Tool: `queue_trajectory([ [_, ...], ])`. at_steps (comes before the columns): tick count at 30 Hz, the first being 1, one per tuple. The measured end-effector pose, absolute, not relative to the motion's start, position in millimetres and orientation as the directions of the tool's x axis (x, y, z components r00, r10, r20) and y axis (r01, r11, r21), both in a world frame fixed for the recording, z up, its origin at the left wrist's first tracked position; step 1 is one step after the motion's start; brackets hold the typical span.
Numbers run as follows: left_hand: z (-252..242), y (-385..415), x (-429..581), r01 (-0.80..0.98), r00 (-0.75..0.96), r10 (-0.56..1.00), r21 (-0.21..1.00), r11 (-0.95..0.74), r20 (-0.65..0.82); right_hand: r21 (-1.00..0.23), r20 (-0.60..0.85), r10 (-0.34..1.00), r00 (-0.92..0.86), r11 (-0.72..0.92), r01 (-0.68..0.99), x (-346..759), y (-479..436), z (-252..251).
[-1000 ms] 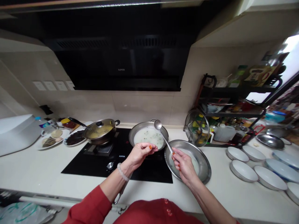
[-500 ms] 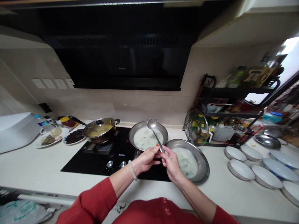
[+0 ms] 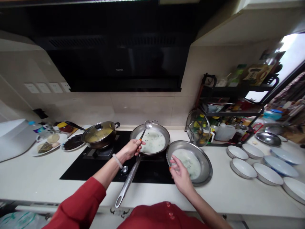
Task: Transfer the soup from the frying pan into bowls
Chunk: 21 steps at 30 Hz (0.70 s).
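- Here, one ladle above one pan, handle gripped in my closed left hand.
- My right hand, fingers loosely parted, empty, near one basin.
- Seven bowls, at right.

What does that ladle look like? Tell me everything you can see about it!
The ladle is silvery and looks like shiny metal. It has a small round bowl and a thin, straight handle that looks darker. The left hand grips the handle, with the bowl end pointing away from the person. The bowl shows against the far side of the pan of whitish soup; I can't tell if it touches the pan.
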<state>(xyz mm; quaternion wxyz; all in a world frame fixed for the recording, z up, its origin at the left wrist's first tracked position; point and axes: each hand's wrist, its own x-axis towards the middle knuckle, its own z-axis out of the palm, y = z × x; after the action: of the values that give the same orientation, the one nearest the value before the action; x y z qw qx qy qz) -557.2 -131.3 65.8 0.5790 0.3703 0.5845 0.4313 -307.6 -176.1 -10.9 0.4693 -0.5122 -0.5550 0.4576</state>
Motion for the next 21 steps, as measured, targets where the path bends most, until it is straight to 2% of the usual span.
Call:
queue_trajectory([
  [4, 64, -131, -600, 0.321, -0.064, 0.953, 0.898, 0.301, -0.297, -0.985, -0.071, 0.991, 0.113, -0.088, 0.150, -255, -182, -32],
  [8, 58, -125, -610, 0.504, -0.092, 0.953, 0.812, 0.294, -0.288, -0.972, -0.179, 0.959, 0.218, -0.207, 0.114, -221, -186, -41],
  [16, 48, -105, -599, 0.619, -0.061, 0.935, 0.721, 0.311, -0.350, -0.967, -0.248, 0.927, 0.280, -0.255, -0.012, -208, -190, -36],
  [21, 40, -98, -593, 0.572, -0.038, 0.899, 0.728, 0.377, -0.436, -0.967, -0.255, 0.930, 0.265, -0.252, -0.047, -206, -193, -45],
])
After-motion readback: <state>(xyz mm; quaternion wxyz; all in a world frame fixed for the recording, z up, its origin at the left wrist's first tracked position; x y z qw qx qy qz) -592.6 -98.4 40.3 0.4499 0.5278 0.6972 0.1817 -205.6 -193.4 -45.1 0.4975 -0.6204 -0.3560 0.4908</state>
